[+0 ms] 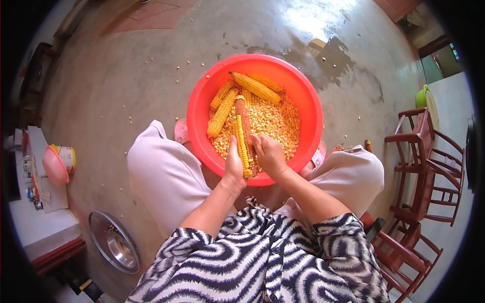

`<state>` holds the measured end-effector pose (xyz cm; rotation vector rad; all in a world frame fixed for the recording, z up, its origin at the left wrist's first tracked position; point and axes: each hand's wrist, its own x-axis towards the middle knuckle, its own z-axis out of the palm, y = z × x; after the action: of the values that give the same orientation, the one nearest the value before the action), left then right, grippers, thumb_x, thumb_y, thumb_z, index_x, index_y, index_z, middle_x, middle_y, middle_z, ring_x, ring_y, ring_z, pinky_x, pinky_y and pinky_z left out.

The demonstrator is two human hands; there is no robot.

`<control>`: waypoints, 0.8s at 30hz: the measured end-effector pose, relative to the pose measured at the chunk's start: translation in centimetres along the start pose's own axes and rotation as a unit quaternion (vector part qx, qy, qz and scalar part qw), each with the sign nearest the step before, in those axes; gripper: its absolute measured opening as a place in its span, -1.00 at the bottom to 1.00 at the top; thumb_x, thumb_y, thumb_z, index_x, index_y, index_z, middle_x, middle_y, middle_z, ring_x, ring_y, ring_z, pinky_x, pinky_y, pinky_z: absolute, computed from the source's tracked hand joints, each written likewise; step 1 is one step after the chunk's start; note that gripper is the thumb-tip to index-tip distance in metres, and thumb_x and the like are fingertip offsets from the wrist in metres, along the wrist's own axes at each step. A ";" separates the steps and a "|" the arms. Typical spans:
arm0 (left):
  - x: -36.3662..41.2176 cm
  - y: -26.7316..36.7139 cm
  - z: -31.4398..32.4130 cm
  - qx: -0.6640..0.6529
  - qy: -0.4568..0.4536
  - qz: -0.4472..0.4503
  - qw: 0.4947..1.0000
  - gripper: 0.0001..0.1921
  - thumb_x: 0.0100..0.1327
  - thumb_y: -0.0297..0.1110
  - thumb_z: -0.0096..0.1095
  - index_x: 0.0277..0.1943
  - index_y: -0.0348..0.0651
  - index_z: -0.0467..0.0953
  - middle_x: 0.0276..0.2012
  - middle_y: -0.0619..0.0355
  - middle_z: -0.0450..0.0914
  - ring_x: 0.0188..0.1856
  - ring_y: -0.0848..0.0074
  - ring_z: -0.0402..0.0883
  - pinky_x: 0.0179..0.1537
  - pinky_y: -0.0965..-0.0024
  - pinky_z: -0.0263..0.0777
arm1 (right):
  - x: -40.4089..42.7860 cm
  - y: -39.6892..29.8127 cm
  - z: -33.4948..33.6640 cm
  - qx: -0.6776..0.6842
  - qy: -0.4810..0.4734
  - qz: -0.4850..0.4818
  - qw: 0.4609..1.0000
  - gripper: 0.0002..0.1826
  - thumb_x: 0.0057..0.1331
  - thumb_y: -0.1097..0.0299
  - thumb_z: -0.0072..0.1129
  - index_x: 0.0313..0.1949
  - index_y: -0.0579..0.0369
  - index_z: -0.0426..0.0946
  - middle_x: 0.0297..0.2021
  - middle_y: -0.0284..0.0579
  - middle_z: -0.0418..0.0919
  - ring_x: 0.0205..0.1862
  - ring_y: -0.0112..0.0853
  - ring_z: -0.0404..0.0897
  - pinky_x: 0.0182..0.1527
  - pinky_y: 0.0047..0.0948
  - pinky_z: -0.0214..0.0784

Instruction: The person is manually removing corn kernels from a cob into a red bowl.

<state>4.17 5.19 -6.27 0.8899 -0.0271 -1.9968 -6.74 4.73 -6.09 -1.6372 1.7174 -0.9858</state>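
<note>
A partly shelled ear of corn (243, 130) slants over the near side of a red plastic basin (312, 113). Yellow kernel rows run down its left side, and the reddish cob shows bare along the right. My left hand (235, 166) supports its lower end from the left, thumb pointing up along it. Curled against the bare side is my right hand (269, 154), its thumb and fingers at the cob; its palm is hidden. Loose corn kernels (274, 121) cover the basin's bottom. Several unshelled ears lie on them, including one ear (255, 88) at the back and another ear (223, 113) at the left.
The basin stands on a concrete floor (151, 87) with scattered kernels, between my knees. A wet patch (329, 60) lies beyond it. Wooden chairs (413, 163) line the right. At left are a steel basin (121, 248) and a pink bowl (55, 165) by a white bucket.
</note>
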 end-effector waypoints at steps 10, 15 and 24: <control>-0.1 -0.6 0.8 0.226 0.133 0.056 0.963 -0.39 0.34 0.20 -0.25 0.00 -0.26 0.42 -0.18 0.20 0.51 -0.21 0.57 0.48 -0.14 0.50 0.36 | -0.2 -1.7 0.9 -0.040 0.031 0.080 0.996 -0.44 0.41 0.01 -0.25 -0.56 0.24 0.40 -0.61 0.18 0.40 -0.53 0.00 0.42 -0.46 -0.16 0.21; -0.7 -0.1 1.3 0.099 0.040 0.009 0.994 -0.43 0.37 0.18 -0.34 0.04 -0.13 0.40 -0.18 0.23 0.56 -0.20 0.56 0.55 -0.20 0.50 0.45 | 0.6 -0.6 0.1 -0.026 0.011 0.025 0.999 -0.44 0.38 0.01 -0.19 -0.60 0.22 0.44 -0.59 0.10 0.48 -0.51 0.02 0.47 -0.47 -0.10 0.28; -0.6 -1.9 1.6 0.341 0.127 0.135 0.922 -0.44 0.37 0.14 -0.24 -0.24 -0.28 0.46 -0.37 0.20 0.48 -0.33 0.59 0.40 -0.28 0.50 0.31 | 0.3 -2.0 0.4 0.092 0.004 0.204 0.975 -0.38 0.43 -0.04 -0.34 -0.50 0.29 0.42 -0.61 0.09 0.40 -0.56 -0.13 0.34 -0.42 -0.21 0.21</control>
<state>2.01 6.22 -5.37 1.4884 -0.6979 -1.6012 -5.30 4.43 -4.63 -1.1043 1.8101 -0.9163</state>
